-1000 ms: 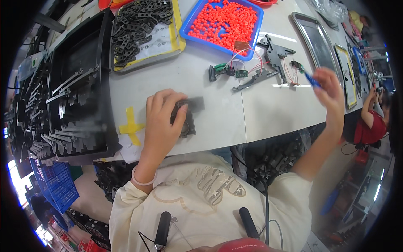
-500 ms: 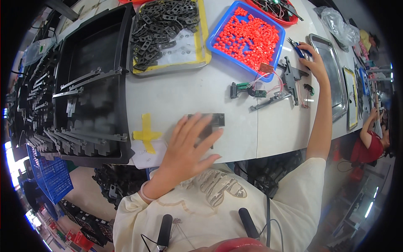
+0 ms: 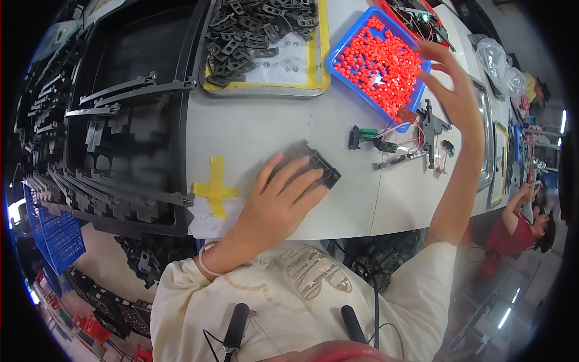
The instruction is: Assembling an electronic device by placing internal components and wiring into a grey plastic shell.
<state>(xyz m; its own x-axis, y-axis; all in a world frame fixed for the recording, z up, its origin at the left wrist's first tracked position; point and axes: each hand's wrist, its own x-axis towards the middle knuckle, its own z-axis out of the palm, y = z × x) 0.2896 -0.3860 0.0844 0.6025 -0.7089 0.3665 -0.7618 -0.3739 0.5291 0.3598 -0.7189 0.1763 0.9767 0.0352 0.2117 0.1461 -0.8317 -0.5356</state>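
My left hand (image 3: 280,196) lies with its fingers over a dark rectangular plastic part (image 3: 329,177) near the front of the table, gripping it; the part sits at a slant, partly covered and blurred. My right hand (image 3: 453,90) is at the right edge of a blue tray (image 3: 345,79). Its fingers are apart and nothing shows between them. Small red pieces (image 3: 383,66) fill much of that tray. Below the right hand lie a dark trigger-shaped part (image 3: 429,130) with thin wires and a green-and-black component (image 3: 362,137).
A metal tray edged in yellow (image 3: 322,48) holds many black brackets (image 3: 241,39). Large black bins (image 3: 190,120) with long rail-like parts stand at left. Yellow tape (image 3: 216,188) crosses on the table. A red basket (image 3: 443,36) and a metal tray (image 3: 485,114) are at right.
My right hand has let go of the blue-handled pliers, now out of sight, and moved up-left to the blue tray. My left hand has shifted slightly right, and the dark part has turned aslant.
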